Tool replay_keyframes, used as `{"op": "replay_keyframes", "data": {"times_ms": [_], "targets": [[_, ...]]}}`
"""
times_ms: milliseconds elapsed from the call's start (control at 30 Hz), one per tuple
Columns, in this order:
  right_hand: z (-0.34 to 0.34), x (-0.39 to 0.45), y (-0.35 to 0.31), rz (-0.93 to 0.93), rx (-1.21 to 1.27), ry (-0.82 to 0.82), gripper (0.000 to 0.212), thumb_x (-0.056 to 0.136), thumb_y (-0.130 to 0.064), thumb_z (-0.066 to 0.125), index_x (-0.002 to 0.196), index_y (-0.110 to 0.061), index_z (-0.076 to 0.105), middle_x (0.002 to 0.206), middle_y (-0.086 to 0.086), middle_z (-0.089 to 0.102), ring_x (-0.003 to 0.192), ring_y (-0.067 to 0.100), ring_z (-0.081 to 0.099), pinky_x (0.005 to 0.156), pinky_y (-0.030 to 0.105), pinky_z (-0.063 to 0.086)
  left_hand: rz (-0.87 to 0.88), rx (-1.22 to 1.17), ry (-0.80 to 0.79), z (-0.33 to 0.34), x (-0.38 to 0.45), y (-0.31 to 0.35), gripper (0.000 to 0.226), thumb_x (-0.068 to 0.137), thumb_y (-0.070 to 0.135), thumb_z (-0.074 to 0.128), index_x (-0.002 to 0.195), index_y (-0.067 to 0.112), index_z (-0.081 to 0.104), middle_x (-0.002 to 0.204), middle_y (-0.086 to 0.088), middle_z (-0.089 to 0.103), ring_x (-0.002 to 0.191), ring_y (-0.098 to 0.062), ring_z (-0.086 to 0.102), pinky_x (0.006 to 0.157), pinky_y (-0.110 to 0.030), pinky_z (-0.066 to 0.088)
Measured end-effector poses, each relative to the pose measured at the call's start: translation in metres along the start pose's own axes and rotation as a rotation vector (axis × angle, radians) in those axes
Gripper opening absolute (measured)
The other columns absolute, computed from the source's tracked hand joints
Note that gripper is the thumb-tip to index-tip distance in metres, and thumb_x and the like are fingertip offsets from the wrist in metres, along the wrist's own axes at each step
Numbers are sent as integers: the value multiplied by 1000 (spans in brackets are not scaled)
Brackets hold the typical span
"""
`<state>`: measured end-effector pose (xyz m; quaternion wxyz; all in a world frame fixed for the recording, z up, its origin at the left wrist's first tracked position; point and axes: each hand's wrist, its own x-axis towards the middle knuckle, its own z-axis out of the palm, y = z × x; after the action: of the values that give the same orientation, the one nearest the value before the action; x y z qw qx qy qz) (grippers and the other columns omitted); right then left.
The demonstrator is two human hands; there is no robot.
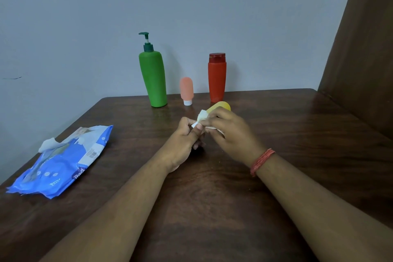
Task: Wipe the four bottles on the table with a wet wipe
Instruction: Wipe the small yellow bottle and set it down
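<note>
A small yellow bottle (220, 107) is held above the middle of the table, its rounded end pointing away from me. My right hand (231, 134) wraps a white wet wipe (202, 116) round the bottle's body. My left hand (185, 142) grips the bottle's near end with curled fingers, thumb against the wipe; that end is hidden. At the back stand a tall green pump bottle (154, 78), a small pink tube bottle (186, 89) resting on its white cap, and a red bottle (217, 78).
A blue pack of wet wipes (63, 161) lies near the left edge of the dark wooden table (297, 134), with a wipe poking out of its opening. A grey wall runs behind the bottles. A brown panel (365, 49) rises at the right.
</note>
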<state>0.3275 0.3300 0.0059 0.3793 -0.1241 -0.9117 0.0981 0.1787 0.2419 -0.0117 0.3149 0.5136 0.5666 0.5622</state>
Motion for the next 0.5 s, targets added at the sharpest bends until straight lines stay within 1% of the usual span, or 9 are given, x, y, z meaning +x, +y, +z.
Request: {"op": "replay_keyframes", "data": {"times_ms": [100, 167, 200, 267, 300, 333, 400, 433, 500], "targets": [[1, 0, -2, 23, 2, 5, 25, 92, -6, 67, 115, -11, 72, 107, -2, 59, 96, 1, 49, 80, 2, 34, -9, -74, 15, 0, 0, 1, 17, 106, 27, 43, 101, 11, 43, 82, -1, 52, 60, -9, 40, 76, -26, 54], [1, 0, -3, 7, -15, 17, 26, 90, -5, 69, 115, -10, 72, 106, 0, 60, 95, 4, 51, 80, 4, 36, -25, -127, 27, 1, -1, 3, 17, 107, 26, 42, 101, 11, 44, 83, -2, 51, 59, -9, 40, 76, -29, 56], [2, 0, -2, -11, -36, 19, 26, 88, -3, 70, 113, -9, 73, 104, 1, 61, 94, 8, 55, 80, 8, 41, -39, -171, 31, 2, -1, 4, 17, 107, 26, 41, 100, 11, 44, 82, -3, 51, 58, -8, 40, 77, -31, 56], [0, 1, 1, -48, -101, 42, 22, 86, 1, 70, 106, -7, 74, 99, 4, 62, 90, 18, 60, 74, 26, 53, -69, -283, 18, 4, -1, 6, 17, 107, 26, 41, 98, 11, 44, 80, -3, 50, 56, -9, 38, 81, -36, 57], [-1, 1, 4, -59, -131, 84, 19, 85, 3, 70, 102, -6, 74, 96, 6, 62, 87, 22, 60, 71, 34, 55, -81, -332, 3, 5, -1, 7, 18, 107, 27, 41, 97, 11, 43, 79, -3, 50, 56, -9, 37, 84, -39, 56], [-3, 3, 8, -53, -154, 148, 17, 85, 4, 69, 98, -4, 74, 93, 7, 62, 85, 24, 60, 69, 38, 55, -91, -368, -14, 5, -1, 8, 19, 106, 28, 41, 97, 11, 42, 78, -2, 50, 56, -10, 36, 88, -42, 55], [-8, 3, 13, 12, -182, 275, 13, 85, 3, 69, 95, -3, 74, 90, 9, 62, 82, 24, 59, 68, 40, 53, -110, -396, -40, 5, -1, 8, 19, 105, 29, 43, 97, 12, 41, 78, -3, 50, 55, -11, 36, 92, -44, 54], [-10, 3, 14, 40, -185, 311, 12, 87, 1, 69, 96, -4, 74, 89, 9, 62, 82, 23, 58, 68, 39, 53, -115, -395, -46, 5, -1, 7, 18, 105, 28, 44, 97, 12, 40, 78, -4, 51, 55, -11, 36, 92, -45, 54], [-8, 2, 11, 20, -169, 304, 9, 87, 1, 69, 94, -3, 73, 90, 9, 62, 81, 23, 58, 67, 39, 53, -112, -387, -45, 5, -1, 7, 17, 106, 26, 43, 96, 12, 41, 79, -4, 50, 55, -11, 36, 91, -45, 54]]}}
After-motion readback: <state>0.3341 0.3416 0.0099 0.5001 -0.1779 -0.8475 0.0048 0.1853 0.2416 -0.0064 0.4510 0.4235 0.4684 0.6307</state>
